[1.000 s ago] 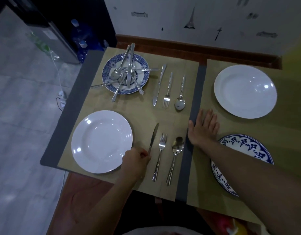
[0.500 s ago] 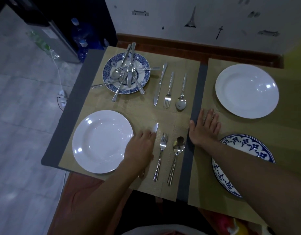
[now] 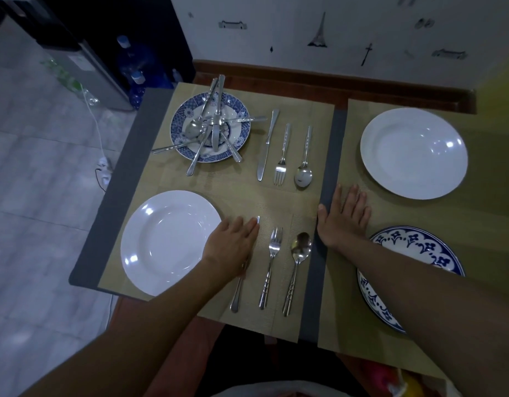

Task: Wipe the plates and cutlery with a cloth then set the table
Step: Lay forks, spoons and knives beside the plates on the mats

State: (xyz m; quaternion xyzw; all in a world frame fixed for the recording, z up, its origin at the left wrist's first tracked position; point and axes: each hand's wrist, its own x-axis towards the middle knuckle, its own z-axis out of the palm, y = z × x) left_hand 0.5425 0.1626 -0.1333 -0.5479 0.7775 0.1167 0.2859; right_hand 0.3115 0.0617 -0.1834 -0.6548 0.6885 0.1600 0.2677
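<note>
The left hand (image 3: 233, 247) is laid flat, fingers straight and together, on the lower knife (image 3: 237, 293) in the lower middle of the frame. Nothing is gripped: the knife is only covered and touched. Its tip is seen past the fingertips and its handle below the wrist. Just right of it, the lower fork (image 3: 271, 265) and the lower spoon (image 3: 297, 262) are laid side by side, apart from each other, handles toward the bottom of the frame. The white plate (image 3: 161, 242) is set at lower left, just beside the left hand, on the left placemat (image 3: 241, 190).

The right hand (image 3: 342, 216) is spread flat with the fingers slightly apart on the edge of the right placemat (image 3: 491, 224), and nothing is held. A blue patterned plate (image 3: 413, 242) at lower right is partly hidden by the right forearm. A second white plate (image 3: 413, 153) is placed at upper right.

In the upper middle, a blue plate (image 3: 178, 116) is heaped with loose cutlery (image 3: 216, 124). To its right an upper knife (image 3: 267, 144), upper fork (image 3: 283, 156) and upper spoon (image 3: 304, 164) are laid in a row, handles toward the top of the frame.
</note>
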